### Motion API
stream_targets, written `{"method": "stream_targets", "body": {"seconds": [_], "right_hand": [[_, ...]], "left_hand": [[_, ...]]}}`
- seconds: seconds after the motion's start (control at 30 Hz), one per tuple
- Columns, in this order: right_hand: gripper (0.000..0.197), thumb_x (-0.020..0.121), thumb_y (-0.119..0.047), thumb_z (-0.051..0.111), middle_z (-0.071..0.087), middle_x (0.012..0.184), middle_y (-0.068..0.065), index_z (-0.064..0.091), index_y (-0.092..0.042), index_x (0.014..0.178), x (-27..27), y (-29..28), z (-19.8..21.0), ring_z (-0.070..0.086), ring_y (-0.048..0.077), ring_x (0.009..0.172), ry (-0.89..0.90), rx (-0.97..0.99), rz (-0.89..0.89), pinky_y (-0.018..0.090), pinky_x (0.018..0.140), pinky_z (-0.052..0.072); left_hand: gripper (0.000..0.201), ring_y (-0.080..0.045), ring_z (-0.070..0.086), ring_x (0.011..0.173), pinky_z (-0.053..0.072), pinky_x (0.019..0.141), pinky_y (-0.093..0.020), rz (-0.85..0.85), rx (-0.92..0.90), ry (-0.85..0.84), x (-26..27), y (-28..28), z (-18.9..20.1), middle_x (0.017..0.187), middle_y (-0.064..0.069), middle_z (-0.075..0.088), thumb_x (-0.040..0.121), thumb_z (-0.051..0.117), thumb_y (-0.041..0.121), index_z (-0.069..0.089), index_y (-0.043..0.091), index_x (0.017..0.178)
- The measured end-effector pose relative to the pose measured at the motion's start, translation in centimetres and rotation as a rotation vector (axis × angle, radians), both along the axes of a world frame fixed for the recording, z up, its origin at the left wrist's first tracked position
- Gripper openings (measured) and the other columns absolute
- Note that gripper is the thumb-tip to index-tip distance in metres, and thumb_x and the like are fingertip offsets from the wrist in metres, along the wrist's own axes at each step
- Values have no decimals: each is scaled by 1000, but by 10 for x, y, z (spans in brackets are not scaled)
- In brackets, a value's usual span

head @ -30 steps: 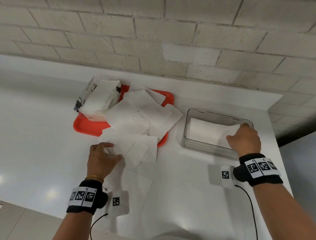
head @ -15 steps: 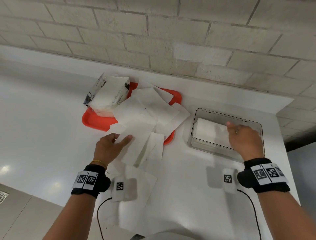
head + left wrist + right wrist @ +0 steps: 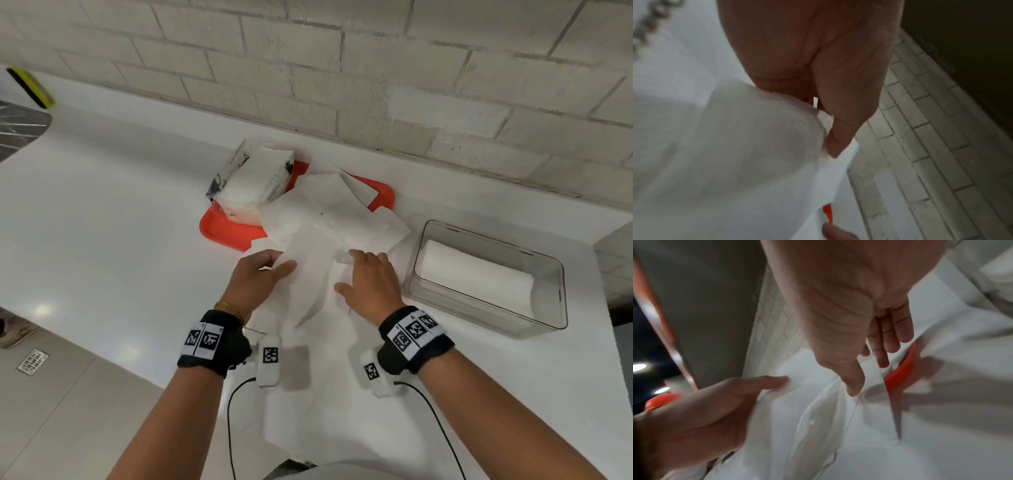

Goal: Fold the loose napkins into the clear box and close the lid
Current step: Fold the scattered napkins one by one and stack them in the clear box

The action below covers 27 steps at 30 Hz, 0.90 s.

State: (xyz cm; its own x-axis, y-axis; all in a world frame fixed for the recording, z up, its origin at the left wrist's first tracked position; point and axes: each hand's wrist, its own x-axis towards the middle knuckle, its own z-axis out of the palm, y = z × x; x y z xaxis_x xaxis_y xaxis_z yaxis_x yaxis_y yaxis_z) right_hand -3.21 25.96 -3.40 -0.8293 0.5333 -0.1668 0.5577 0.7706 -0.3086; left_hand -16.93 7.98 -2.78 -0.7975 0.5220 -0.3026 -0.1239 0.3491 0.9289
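Loose white napkins [image 3: 342,212] spill from a red tray [image 3: 233,233] toward me across the white counter. My left hand [image 3: 274,263] pinches one napkin [image 3: 311,270] at its left edge, thumb on top; in the left wrist view the thumb [image 3: 838,138] presses the sheet [image 3: 756,146] and the other fingers are hidden behind it. My right hand [image 3: 363,270] lies with straight fingers on the same pile just to the right, its fingers [image 3: 884,345] spread over the napkin [image 3: 797,434]. The clear box [image 3: 555,308] stands open at the right with folded napkins [image 3: 472,274] inside.
A wrapped pack of napkins [image 3: 253,181] sits on the tray's far left corner. A brick wall [image 3: 376,85] runs behind the counter [image 3: 102,222]. More napkins [image 3: 308,411] lie near the front edge between my forearms. A yellow and black object [image 3: 30,87] is at far left.
My right hand has left the clear box and moved left onto the napkin pile. My left hand has taken hold of a napkin's edge and drawn it slightly up.
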Motion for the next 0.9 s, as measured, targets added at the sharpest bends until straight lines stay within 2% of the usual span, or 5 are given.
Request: {"method": "stream_targets", "body": {"seconds": [0.2, 0.33, 0.47, 0.63, 0.9], "right_hand": [[29, 92, -37, 73, 66, 90, -12, 71, -22, 117, -1, 22, -14, 60, 25, 113, 42, -268, -180, 36, 97, 50], [17, 87, -40, 77, 73, 91, -10, 71, -25, 82, 5, 27, 2, 68, 16, 93, 143, -388, -222, 27, 78, 48], [12, 88, -34, 80, 74, 94, -11, 75, -25, 93, 21, 27, 46, 70, 7, 91, 383, -512, -290, 22, 83, 52], [11, 93, -34, 75, 74, 92, -15, 75, -25, 100, 38, 22, 107, 69, 0, 83, 477, -380, -179, 13, 76, 53], [9, 96, -36, 72, 73, 96, -29, 76, -32, 102, 45, 14, 143, 68, -10, 98, 569, -220, -40, 1, 82, 46]], "left_hand": [[19, -23, 74, 86, 60, 77, -33, -13, 185, -123, 15, -49, 23, 102, -14, 79, 93, 75, 20, 74, 6, 106], [18, -26, 74, 91, 60, 79, -37, -96, 242, -154, 23, -60, 26, 107, -17, 78, 94, 71, 8, 71, 4, 112], [23, -25, 73, 92, 59, 81, -31, -167, 317, -135, 30, -64, 37, 108, -19, 76, 92, 70, 8, 73, 3, 114], [21, -20, 73, 87, 58, 78, -28, -239, 379, -140, 42, -54, 51, 98, -11, 77, 85, 81, 13, 77, 0, 102], [6, -24, 63, 126, 46, 111, -42, -463, 441, 117, 44, -38, 61, 128, -6, 70, 87, 81, 12, 77, 13, 91]]}}
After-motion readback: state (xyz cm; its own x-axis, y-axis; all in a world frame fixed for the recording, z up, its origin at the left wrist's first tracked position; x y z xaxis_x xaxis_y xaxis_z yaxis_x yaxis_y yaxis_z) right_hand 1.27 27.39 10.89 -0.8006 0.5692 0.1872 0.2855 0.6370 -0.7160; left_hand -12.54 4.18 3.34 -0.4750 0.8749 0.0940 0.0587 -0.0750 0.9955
